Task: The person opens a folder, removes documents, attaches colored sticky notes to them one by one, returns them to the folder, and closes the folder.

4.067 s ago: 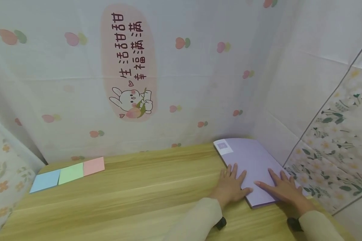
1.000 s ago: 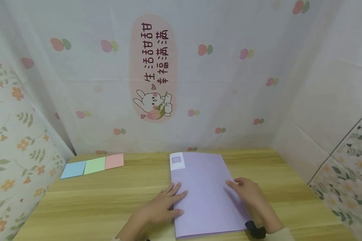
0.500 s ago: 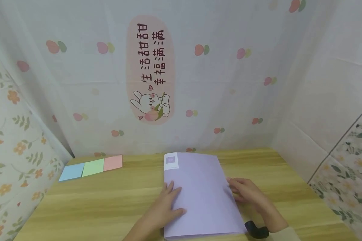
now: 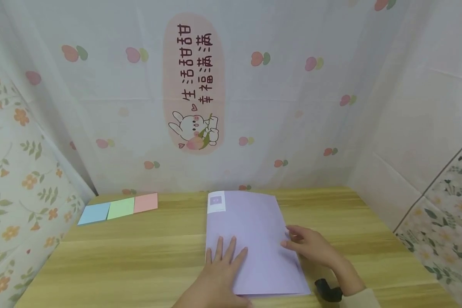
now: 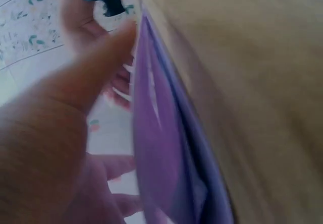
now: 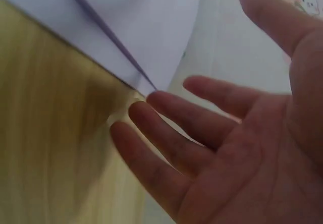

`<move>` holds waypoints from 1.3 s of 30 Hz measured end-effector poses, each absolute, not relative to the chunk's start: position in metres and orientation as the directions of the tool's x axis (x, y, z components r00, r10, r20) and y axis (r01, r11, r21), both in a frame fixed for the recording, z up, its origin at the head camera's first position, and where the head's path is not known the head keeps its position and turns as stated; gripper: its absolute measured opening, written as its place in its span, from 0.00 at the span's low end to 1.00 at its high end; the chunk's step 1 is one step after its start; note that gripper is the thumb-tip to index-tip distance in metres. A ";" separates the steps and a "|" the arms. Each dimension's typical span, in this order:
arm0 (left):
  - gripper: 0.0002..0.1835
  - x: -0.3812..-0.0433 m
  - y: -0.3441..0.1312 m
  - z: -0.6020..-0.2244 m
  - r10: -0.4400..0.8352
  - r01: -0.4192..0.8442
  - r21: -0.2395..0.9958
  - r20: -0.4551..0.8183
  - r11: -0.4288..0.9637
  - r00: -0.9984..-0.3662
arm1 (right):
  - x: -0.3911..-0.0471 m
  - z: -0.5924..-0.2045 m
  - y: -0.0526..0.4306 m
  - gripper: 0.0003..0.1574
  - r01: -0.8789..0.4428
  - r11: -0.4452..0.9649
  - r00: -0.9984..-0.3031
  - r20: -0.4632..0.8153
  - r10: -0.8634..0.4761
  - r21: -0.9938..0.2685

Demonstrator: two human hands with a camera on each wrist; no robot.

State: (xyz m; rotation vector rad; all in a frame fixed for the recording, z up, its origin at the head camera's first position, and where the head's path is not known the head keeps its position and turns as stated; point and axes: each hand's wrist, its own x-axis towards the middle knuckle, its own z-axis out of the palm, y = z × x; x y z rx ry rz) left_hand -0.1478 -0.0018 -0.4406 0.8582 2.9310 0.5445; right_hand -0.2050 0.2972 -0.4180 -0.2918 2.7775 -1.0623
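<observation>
A closed light-purple folder [image 4: 256, 226] lies on the wooden table, with a white label at its top left corner. My left hand [image 4: 219, 273] rests on the folder's lower left part with fingers spread, its thumb near the bottom edge. In the left wrist view, the folder's edge [image 5: 161, 128] gapes slightly, showing layers inside. My right hand [image 4: 312, 246] is at the folder's right edge, fingertips right at it and thumb over the cover. The right wrist view shows the fingers nearly straight and the thumb well apart, beside the folder's lifted cover [image 6: 126, 37].
Toward the back left of the table [image 4: 138, 252] lie blue [image 4: 94, 213], green [image 4: 121, 208] and pink [image 4: 146, 202] sticky notes in a row. Patterned white curtains [image 4: 285, 107] stand behind and at both sides. A black strap piece [image 4: 328, 291] is by my right wrist.
The folder has moved from the table's right side to its middle. My left hand has shifted from the left edge farther onto the cover; my right hand stays by the right edge.
</observation>
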 end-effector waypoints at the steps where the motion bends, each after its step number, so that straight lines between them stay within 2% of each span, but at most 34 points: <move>1: 0.61 -0.148 -0.001 -0.441 0.527 0.513 0.335 0.054 0.791 -0.848 | -0.204 -0.417 0.299 0.46 -0.154 0.740 -0.964 -0.066 -0.259 -0.655; 5: 0.58 -0.148 -0.002 -0.443 0.518 0.500 0.335 0.040 0.799 -0.854 | -0.203 -0.411 0.308 0.48 -0.211 0.753 -0.940 -0.083 -0.331 -0.624; 8: 0.56 -0.148 -0.004 -0.443 0.518 0.496 0.343 0.031 0.798 -0.855 | -0.203 -0.407 0.318 0.45 -0.252 0.738 -0.911 -0.103 -0.398 -0.626; 12: 0.55 -0.148 -0.009 -0.442 0.512 0.483 0.396 0.038 0.781 -0.858 | -0.202 -0.401 0.331 0.36 -0.254 0.747 -0.912 -0.106 -0.396 -0.614; 16: 0.52 -0.147 -0.015 -0.442 0.501 0.479 0.481 0.092 0.734 -0.861 | -0.202 -0.399 0.337 0.34 -0.292 0.789 -0.918 -0.072 -0.389 -0.541; 18: 0.50 -0.145 -0.017 -0.443 0.493 0.477 0.513 0.117 0.714 -0.862 | -0.201 -0.403 0.331 0.37 -0.348 0.778 -0.898 -0.051 -0.437 -0.523; 24: 0.49 -0.139 -0.021 -0.443 0.432 0.459 0.559 0.191 0.690 -0.882 | -0.180 -0.417 0.291 0.70 -0.451 0.720 -0.828 -0.053 -0.558 -0.527; 26: 0.48 -0.136 -0.021 -0.443 0.404 0.457 0.572 0.226 0.682 -0.886 | -0.170 -0.421 0.278 0.76 -0.471 0.746 -0.821 -0.073 -0.566 -0.471; 33: 0.46 -0.129 -0.025 -0.445 0.370 0.508 0.545 0.349 0.667 -0.861 | -0.157 -0.432 0.255 0.70 -0.487 0.798 -0.817 -0.139 -0.560 -0.356; 39: 0.48 -0.123 -0.031 -0.444 0.355 0.504 0.553 0.360 0.664 -0.863 | -0.156 -0.434 0.254 0.70 -0.464 0.822 -0.837 -0.140 -0.529 -0.331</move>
